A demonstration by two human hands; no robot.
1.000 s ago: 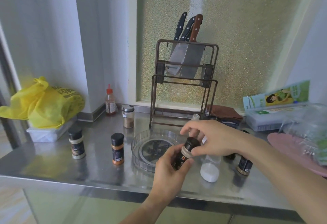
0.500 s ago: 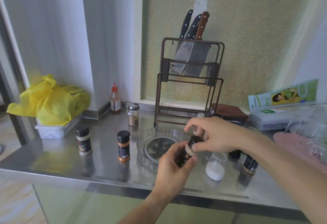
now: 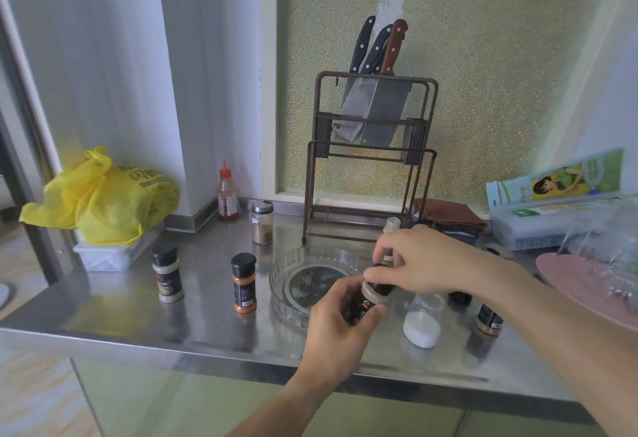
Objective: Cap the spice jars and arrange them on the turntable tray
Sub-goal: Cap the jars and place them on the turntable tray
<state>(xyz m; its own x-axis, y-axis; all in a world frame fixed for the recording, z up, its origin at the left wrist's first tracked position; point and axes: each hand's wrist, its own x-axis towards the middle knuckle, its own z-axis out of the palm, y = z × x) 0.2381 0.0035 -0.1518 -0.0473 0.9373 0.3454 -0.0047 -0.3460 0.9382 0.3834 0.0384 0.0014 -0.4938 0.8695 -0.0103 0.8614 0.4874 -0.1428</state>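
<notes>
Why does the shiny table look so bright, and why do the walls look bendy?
In the head view, daylight bounces off the steel counter, leaving pale glare patches and soft reflections under the orange spice jar; the wide-angle lens curves straight lines near the picture's edges; the clear bag at the right edge looks smeared, and the right hand is slightly soft.

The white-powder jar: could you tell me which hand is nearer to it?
Right. The right hand hovers just above the white-powder jar; the left hand is beside it, farther left.
</notes>
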